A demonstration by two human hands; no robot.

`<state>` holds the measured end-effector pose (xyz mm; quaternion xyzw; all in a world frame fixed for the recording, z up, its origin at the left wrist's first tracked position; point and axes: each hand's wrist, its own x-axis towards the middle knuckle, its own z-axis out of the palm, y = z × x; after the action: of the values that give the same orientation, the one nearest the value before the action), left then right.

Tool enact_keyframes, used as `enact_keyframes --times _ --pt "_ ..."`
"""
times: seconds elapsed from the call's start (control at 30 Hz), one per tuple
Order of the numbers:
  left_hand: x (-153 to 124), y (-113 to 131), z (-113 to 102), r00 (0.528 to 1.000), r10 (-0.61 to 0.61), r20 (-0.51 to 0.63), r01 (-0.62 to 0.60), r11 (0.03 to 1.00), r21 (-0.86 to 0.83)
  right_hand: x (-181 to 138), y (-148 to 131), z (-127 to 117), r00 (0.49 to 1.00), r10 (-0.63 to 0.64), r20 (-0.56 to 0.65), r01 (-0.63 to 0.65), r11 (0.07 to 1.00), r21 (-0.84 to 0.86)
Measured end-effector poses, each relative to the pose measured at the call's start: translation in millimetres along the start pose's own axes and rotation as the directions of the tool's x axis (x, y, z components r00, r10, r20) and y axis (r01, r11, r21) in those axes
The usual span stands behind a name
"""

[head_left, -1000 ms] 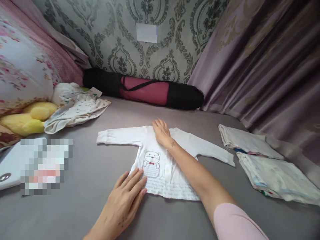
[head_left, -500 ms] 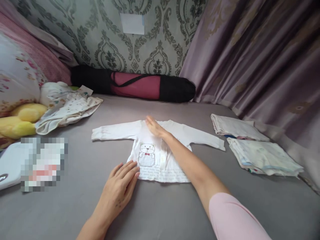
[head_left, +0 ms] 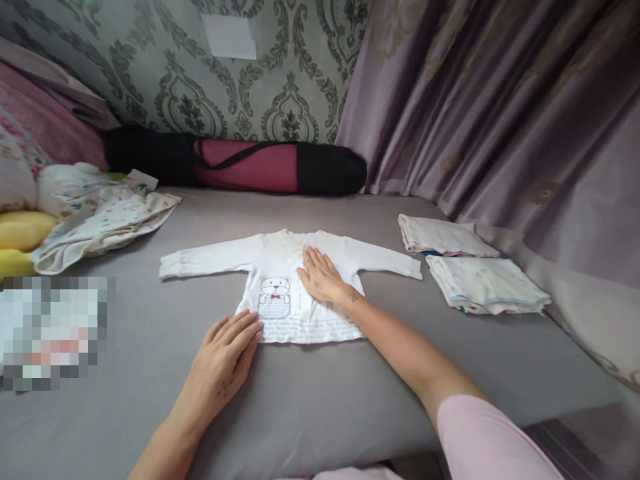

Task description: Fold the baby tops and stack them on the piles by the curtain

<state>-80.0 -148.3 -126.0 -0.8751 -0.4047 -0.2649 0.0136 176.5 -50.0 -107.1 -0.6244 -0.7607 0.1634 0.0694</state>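
A small white long-sleeved baby shirt lies spread flat on the grey sheet, both sleeves stretched out to the sides. A bear with a red bow tie is printed on its left front, and lines of text run along the hem. My right hand rests flat on the chest of the shirt, fingers out, covering part of the button strip. At the lower left corner of the hem, my left hand lies with its fingertips on the cloth, fingers extended. Neither hand grips anything.
Two folded stacks of light clothes, one farther back and one nearer, lie at the right. A black and maroon long bag lies along the wall. Rumpled patterned clothing and a yellow plush toy are at the left.
My right hand has slid from the shirt's upper left chest toward its right side and lower. My left hand stays at the hem corner. The whole view has shifted slightly to the right.
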Motion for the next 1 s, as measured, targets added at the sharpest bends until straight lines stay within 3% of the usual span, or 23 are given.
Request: enact_keyframes --times 0.1,0.23,0.37,0.47,0.57,0.73,0.87,0.93,1.0 --pt "2 2 -3 1.000 0.007 -0.016 -0.007 1.000 -0.004 -5 -8 -6 1.000 -0.004 0.002 0.004 1.000 0.030" --pt "3 2 -3 1.000 0.013 -0.019 -0.013 1.000 -0.006 -14 -22 10 0.995 -0.072 -0.070 0.074 0.997 0.018" --pt "1 0 0 0.999 0.026 -0.027 -0.026 1.000 0.006 -21 -28 15 0.995 -0.090 -0.050 0.092 0.995 0.045" --pt "0 -2 2 0.999 0.023 -0.031 -0.023 1.000 0.019 -40 -36 8 0.993 -0.116 -0.028 0.119 0.986 0.113" --pt "-2 -5 4 1.000 0.019 -0.024 -0.018 0.999 0.036 -65 -48 11 0.972 -0.229 -0.055 0.234 0.962 0.142" --pt "-5 -11 9 1.000 -0.001 0.027 0.000 1.000 0.029 -77 -54 12 0.956 -0.290 0.053 0.266 0.925 0.271" --pt "-8 -17 10 0.999 0.015 0.044 -0.016 0.999 0.028 -56 -21 -31 0.961 -0.272 0.047 0.217 0.849 0.481" --pt "-9 -23 8 0.996 0.036 0.078 -0.040 0.998 0.044 -47 15 -58 0.989 -0.136 -0.058 0.146 0.830 0.539" --pt "-10 -31 5 0.987 0.067 0.144 -0.077 0.995 0.061 -43 61 -80 0.980 0.048 -0.192 0.062 0.847 0.528"
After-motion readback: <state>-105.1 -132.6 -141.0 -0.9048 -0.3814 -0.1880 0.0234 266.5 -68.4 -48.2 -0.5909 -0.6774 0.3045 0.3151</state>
